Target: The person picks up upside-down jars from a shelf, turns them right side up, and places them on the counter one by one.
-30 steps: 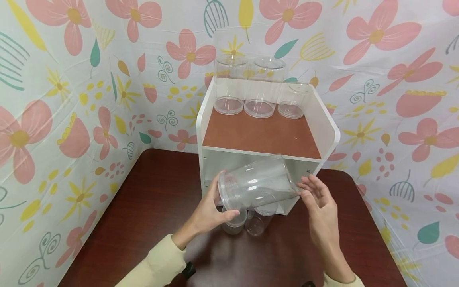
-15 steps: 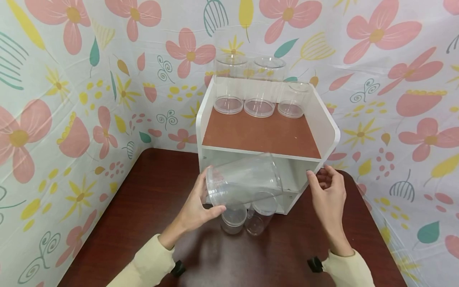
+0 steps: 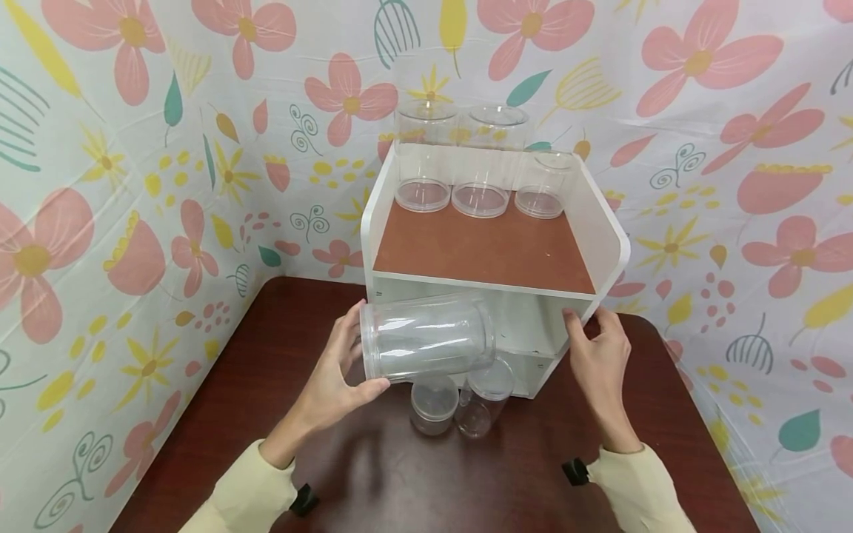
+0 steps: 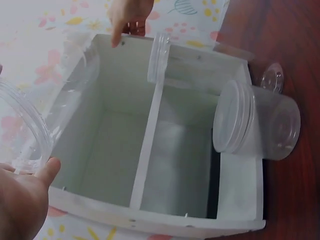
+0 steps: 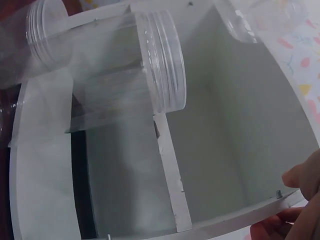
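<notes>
My left hand (image 3: 333, 381) grips a large clear plastic jar (image 3: 429, 337) at its ridged left end. The jar lies nearly sideways in the air before the white shelf unit (image 3: 496, 283), covering part of its lower opening. My right hand (image 3: 600, 359) pinches the front edge of the unit's right side panel. In the right wrist view, the thumb (image 5: 295, 177) is on the inner side and the curled fingers are outside. Below the held jar, two clear lidded jars, one short (image 3: 433, 405) and one taller (image 3: 484, 400), stand on the table against the unit's front.
Three clear jars (image 3: 481, 163) stand at the back of the unit's brown top board (image 3: 486, 248). A divider (image 4: 146, 145) splits the open front into compartments. Dark wooden table (image 3: 260, 348) surrounds the unit, with flower-patterned cloth walls (image 3: 280, 126) behind and beside it.
My left hand has drawn the large jar leftward and turned it nearer level. The right hand has left the jar's far end and taken hold of the unit's right side panel.
</notes>
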`<control>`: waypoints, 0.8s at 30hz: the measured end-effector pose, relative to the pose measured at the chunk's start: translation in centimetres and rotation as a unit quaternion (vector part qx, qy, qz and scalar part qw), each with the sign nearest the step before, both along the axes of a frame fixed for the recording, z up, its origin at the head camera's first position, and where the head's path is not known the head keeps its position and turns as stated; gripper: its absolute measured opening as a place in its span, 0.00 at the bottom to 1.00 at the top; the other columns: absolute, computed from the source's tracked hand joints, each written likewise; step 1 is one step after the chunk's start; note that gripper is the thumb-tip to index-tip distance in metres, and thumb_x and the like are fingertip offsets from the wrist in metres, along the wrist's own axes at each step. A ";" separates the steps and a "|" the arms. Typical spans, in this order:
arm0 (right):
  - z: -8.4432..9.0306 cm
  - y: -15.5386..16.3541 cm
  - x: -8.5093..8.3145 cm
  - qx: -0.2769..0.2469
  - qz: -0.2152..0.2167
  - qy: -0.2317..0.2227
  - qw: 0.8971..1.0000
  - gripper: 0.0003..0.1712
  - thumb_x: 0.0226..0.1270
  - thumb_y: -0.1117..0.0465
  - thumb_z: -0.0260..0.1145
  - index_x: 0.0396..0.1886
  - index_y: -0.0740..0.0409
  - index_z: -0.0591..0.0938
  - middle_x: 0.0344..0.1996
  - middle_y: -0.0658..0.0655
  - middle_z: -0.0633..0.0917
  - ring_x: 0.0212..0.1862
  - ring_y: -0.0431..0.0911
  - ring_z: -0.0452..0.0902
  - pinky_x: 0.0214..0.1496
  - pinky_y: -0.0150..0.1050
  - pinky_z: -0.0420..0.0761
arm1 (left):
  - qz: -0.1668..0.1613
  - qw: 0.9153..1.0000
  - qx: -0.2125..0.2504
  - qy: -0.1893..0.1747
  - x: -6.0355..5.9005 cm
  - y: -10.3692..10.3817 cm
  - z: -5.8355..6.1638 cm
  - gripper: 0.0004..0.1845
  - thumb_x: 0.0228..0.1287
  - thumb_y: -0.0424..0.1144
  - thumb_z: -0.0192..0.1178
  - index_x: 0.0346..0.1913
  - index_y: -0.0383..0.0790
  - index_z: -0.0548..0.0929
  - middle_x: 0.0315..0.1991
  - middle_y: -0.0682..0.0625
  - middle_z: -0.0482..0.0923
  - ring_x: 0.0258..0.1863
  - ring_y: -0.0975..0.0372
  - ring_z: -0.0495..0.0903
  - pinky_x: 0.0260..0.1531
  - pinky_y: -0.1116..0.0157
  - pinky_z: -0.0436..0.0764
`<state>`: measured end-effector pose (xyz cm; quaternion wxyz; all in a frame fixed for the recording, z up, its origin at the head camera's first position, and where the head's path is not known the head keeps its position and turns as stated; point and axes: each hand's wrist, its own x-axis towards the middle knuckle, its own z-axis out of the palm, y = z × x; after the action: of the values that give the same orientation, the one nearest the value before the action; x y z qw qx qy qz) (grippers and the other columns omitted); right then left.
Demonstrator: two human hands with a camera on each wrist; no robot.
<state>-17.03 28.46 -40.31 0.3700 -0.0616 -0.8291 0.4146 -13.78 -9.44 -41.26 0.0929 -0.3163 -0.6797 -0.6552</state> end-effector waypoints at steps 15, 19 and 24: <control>-0.5 0.2 -0.7 0.022 -0.006 0.050 0.998 0.08 0.70 0.66 0.69 0.35 0.69 0.87 0.32 0.62 0.84 0.32 0.29 0.72 0.36 0.29 0.69 | 0.041 0.999 -0.027 0.021 0.4 -2.8 1.2 0.57 0.48 0.19 0.70 0.82 0.36 0.52 0.69 0.40 0.58 0.68 0.53 0.66 0.64 0.68 0.73; -0.5 0.2 -0.7 0.021 -0.010 0.050 0.998 0.08 0.70 0.66 0.69 0.34 0.69 0.87 0.31 0.62 0.84 0.32 0.29 0.72 0.35 0.28 0.68 | 0.056 0.997 -0.047 0.028 0.6 -3.3 1.7 0.57 0.48 0.20 0.71 0.82 0.37 0.54 0.69 0.40 0.59 0.66 0.54 0.66 0.62 0.71 0.73; -0.5 0.0 -0.7 0.022 -0.011 0.051 0.998 0.08 0.70 0.66 0.69 0.34 0.70 0.86 0.31 0.62 0.83 0.32 0.29 0.72 0.35 0.25 0.68 | 0.065 0.996 -0.056 0.025 0.7 -3.9 2.3 0.57 0.48 0.21 0.72 0.82 0.38 0.55 0.70 0.40 0.59 0.63 0.52 0.67 0.59 0.72 0.75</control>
<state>-17.73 28.42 -40.85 0.4172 -0.0416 -0.8174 0.3949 -13.05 -13.34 -39.00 0.1344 -0.2921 -0.7320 -0.6007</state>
